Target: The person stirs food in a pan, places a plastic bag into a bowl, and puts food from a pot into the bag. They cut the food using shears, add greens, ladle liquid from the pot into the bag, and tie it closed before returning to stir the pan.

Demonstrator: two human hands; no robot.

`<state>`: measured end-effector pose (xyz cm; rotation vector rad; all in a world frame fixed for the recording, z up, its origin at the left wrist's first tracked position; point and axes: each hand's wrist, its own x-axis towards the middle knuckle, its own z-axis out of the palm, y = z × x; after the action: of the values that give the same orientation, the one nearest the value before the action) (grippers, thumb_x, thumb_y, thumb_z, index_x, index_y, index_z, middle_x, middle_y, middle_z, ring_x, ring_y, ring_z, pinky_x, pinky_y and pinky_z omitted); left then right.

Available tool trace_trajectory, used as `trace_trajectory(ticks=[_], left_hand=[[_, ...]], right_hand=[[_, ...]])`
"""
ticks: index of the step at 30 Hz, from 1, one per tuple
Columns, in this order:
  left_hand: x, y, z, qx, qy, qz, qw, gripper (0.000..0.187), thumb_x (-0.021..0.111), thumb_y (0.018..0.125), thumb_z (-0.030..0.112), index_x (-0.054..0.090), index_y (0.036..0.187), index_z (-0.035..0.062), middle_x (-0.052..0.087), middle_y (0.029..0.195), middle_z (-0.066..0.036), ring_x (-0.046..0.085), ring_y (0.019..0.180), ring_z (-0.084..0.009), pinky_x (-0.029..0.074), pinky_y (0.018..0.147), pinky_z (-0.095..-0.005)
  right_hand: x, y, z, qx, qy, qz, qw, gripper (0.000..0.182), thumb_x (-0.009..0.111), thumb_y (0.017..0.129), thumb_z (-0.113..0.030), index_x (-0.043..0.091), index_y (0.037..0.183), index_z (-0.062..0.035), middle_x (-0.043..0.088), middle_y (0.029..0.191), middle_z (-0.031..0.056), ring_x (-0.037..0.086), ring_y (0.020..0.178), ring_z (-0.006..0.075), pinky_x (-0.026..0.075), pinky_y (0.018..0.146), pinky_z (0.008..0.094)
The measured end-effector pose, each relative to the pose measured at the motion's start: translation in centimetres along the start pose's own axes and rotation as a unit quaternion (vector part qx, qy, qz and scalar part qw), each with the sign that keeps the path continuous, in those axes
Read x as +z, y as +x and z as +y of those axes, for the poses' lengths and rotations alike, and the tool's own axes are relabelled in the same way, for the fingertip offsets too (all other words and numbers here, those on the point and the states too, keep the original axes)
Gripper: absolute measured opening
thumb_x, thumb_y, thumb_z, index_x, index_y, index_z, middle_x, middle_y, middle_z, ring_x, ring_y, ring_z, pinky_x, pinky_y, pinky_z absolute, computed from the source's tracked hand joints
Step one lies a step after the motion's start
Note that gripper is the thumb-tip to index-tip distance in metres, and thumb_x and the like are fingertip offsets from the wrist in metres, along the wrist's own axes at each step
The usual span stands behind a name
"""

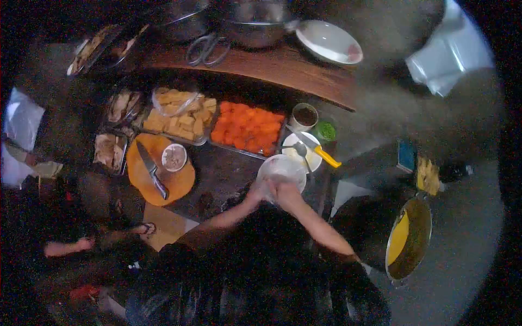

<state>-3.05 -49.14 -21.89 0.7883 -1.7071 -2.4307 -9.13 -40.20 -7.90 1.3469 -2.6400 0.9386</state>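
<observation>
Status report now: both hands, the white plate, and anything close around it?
Left hand and right hand together at near rim of white plate. Grip unclear. Tray of orange pieces behind it; plate with spoon beside it.

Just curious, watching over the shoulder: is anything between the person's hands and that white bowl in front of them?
No. Both the left hand and right hand already touch the near rim of the white bowl; nothing visible lies between them.
</observation>
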Motion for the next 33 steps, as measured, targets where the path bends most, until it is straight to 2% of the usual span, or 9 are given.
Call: trace_trajectory(ticks=[2,7,9,13,15,17,22,32,33], left_hand=[[0.1,0.1,-0.4,0.002,0.013,0.007,1.000,0.038,0.045,0.084,0.035,0.054,0.100,0.0018,0.057,0.092,-0.007,0.053,0.082,-0.0145,0.044,0.073,-0.0291],[-1.9,-1.4,-3.1,-0.050,0.088,0.013,0.995,0.037,0.045,0.084,0.035,0.054,0.099,0.0027,0.057,0.090,-0.007,0.053,0.081,-0.0151,0.044,0.073,-0.0300],[-2.2,-2.6,-4.2,-0.104,0.140,-0.006,0.985,0.036,0.045,0.084,0.035,0.054,0.099,0.0030,0.057,0.089,-0.007,0.053,0.081,-0.0153,0.044,0.073,-0.0303],[-0.3,-4.2,-5.1,-0.120,0.147,-0.037,0.981,0.035,0.045,0.083,0.035,0.054,0.097,0.0036,0.057,0.088,-0.007,0.053,0.080,-0.0156,0.044,0.072,-0.0309],[0.8,-4.6,-4.8,-0.100,0.120,-0.046,0.987,0.034,0.046,0.083,0.034,0.055,0.096,0.0039,0.057,0.087,-0.007,0.053,0.079,-0.0158,0.044,0.072,-0.0312],[1.7,-4.9,-4.6,-0.089,0.100,-0.049,0.990,0.033,0.046,0.083,0.034,0.055,0.094,0.0041,0.057,0.085,-0.007,0.053,0.079,-0.0159,0.044,0.071,-0.0314],[1.1,-5.2,-2.1,-0.058,0.069,-0.021,0.996,0.031,0.047,0.082,0.033,0.055,0.091,0.0048,0.056,0.083,-0.007,0.054,0.077,-0.0162,0.044,0.070,-0.0320],[4.8,2.6,12.0,0.237,0.128,0.053,0.961,0.027,0.048,0.080,0.032,0.056,0.085,0.0061,0.056,0.078,-0.007,0.054,0.075,-0.0168,0.044,0.068,-0.0333],[5.9,4.4,11.8,0.247,0.174,0.032,0.953,0.027,0.048,0.080,0.032,0.056,0.084,0.0062,0.056,0.077,-0.007,0.054,0.075,-0.0169,0.044,0.067,-0.0334]], right_hand=[[-0.6,1.7,-0.5,-0.014,-0.094,-0.205,0.974,0.022,0.051,0.076,-0.019,0.055,0.086,0.0014,0.057,0.082,0.0176,0.054,0.076,0.0310,0.043,0.064,0.0396],[-8.9,20.0,-15.6,-0.354,-0.019,0.344,0.869,0.016,0.056,0.071,-0.012,0.054,0.085,-0.0047,0.053,0.081,0.0116,0.050,0.075,0.0271,0.043,0.064,0.0364],[-9.4,24.8,-19.7,-0.244,-0.109,0.074,0.961,0.033,0.052,0.069,-0.013,0.053,0.099,-0.0028,0.052,0.102,0.0162,0.052,0.089,0.0250,0.045,0.068,0.0329],[-4.8,28.4,-20.8,-0.065,-0.188,0.151,0.968,0.015,0.044,0.078,-0.013,0.054,0.085,-0.0057,0.058,0.079,0.0125,0.059,0.068,0.0218,0.047,0.054,0.0317],[-2.9,29.0,-23.7,0.244,-0.558,0.184,0.772,0.016,0.044,0.078,-0.013,0.053,0.089,-0.0063,0.058,0.080,0.0139,0.060,0.069,0.0211,0.048,0.054,0.0306],[-3.9,28.4,-21.1,0.050,-0.072,0.219,0.972,0.014,0.045,0.077,-0.013,0.057,0.083,-0.0082,0.059,0.077,0.0128,0.059,0.066,0.0206,0.047,0.055,0.0317],[-8.2,24.2,-21.4,-0.024,-0.127,0.030,0.991,0.074,0.067,0.063,-0.023,0.030,0.122,0.0036,0.030,0.126,0.0242,0.052,0.097,0.0234,0.045,0.073,0.0301],[-13.1,6.7,-8.2,-0.019,0.096,0.111,0.989,0.023,0.045,0.073,-0.004,0.041,0.095,0.0000,0.051,0.090,0.0182,0.051,0.085,0.0341,0.043,0.073,0.0377],[-15.0,4.5,-7.0,0.148,0.075,-0.082,0.983,0.031,0.051,0.068,-0.002,0.041,0.098,0.0008,0.052,0.093,0.0192,0.050,0.088,0.0353,0.042,0.074,0.0404]])
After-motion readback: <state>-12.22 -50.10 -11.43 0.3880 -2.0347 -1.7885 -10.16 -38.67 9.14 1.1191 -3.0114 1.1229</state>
